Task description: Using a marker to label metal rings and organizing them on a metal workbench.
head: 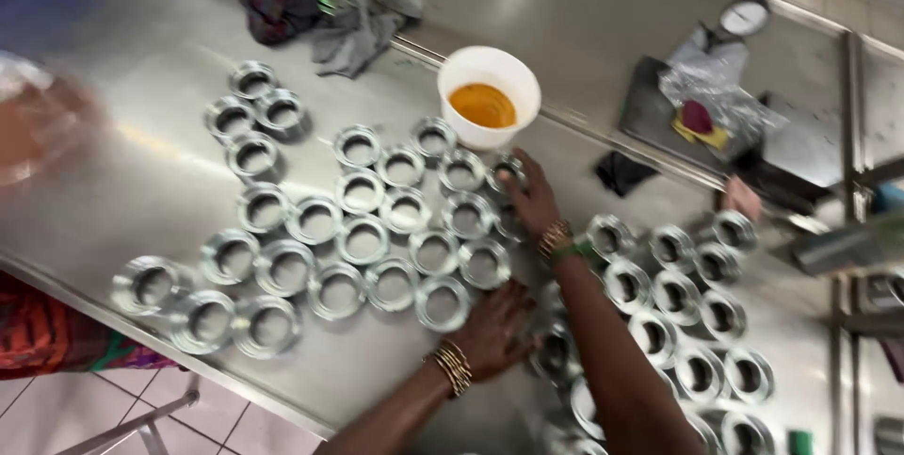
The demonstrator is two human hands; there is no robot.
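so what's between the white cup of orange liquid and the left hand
Metal rings, packed side by side in rows on the steel table, fill the stretch from the white cup to the left hand, as the head view shows.

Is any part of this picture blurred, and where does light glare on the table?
Head view: a blurred reddish shape smears the left edge; the metal rings look slightly soft; glare streaks the steel table near the top, beyond the white cup.

shiny machined metal rings [363, 239] on a smooth brushed steel table [141, 172], glossy white plastic cup [489, 92]
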